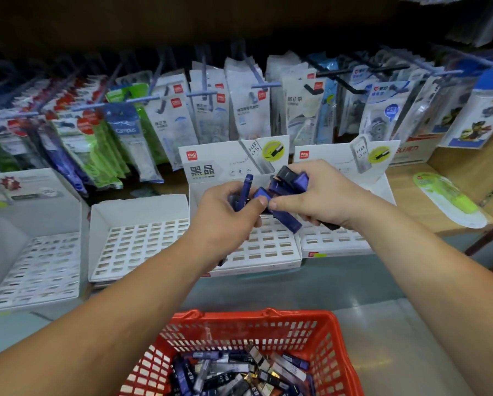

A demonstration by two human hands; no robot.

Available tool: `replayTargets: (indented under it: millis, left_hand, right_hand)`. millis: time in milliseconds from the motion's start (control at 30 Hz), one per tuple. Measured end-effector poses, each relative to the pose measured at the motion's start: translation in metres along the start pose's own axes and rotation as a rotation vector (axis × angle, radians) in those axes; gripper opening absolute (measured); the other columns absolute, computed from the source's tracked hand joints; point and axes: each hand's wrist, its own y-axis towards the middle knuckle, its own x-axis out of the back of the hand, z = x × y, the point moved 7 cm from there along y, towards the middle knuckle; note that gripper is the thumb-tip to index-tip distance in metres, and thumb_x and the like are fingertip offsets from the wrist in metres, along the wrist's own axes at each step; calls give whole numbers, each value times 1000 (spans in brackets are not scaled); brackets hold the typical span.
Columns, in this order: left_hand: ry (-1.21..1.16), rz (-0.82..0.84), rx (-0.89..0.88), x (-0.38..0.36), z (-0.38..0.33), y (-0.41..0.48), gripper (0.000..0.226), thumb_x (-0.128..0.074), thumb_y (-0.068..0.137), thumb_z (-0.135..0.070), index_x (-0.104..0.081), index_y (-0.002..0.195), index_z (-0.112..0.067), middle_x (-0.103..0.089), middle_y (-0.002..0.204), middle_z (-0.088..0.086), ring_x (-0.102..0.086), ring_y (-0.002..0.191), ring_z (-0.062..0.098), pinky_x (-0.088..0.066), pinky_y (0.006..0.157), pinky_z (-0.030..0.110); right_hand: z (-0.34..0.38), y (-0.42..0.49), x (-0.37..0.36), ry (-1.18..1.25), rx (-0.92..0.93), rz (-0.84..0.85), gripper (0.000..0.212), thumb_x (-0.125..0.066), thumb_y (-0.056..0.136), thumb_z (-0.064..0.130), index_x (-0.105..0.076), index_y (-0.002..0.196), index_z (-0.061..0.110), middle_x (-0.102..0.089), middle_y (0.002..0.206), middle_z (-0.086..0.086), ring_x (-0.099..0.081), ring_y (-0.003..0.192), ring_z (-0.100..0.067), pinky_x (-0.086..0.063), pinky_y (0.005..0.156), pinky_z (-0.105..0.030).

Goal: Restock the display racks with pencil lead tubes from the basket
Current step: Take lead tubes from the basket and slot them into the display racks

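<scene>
Head: deli rack (211,162), "HB 0.5"

- red lattice: basket (268,314), six o'clock
- dark blue: lead tubes (285,219), centre
- white, slotted grid: display racks (136,244), nine o'clock
- lime-green: packet (454,200), three o'clock

Red plastic basket (311,332); white matt cardboard racks (142,221); glossy tubes (285,218).

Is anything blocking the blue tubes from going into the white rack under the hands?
Nothing visible does. The left hand and right hand hold tubes above the rack; its visible slots look empty.
</scene>
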Motion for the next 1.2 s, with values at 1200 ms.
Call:
replayTargets:
  millis: [1200]
  left_hand:
    - [-117, 52, 399, 14, 58, -3, 11, -67, 100, -17, -63, 110, -15, -79, 90, 12, -57, 53, 12, -35, 43, 22]
  right_hand:
    - [-4, 44, -1, -314, 223, -361, 17, -81, 83, 19, -74, 98, 22, -73, 89, 3, -66, 88, -23, -56, 85, -42]
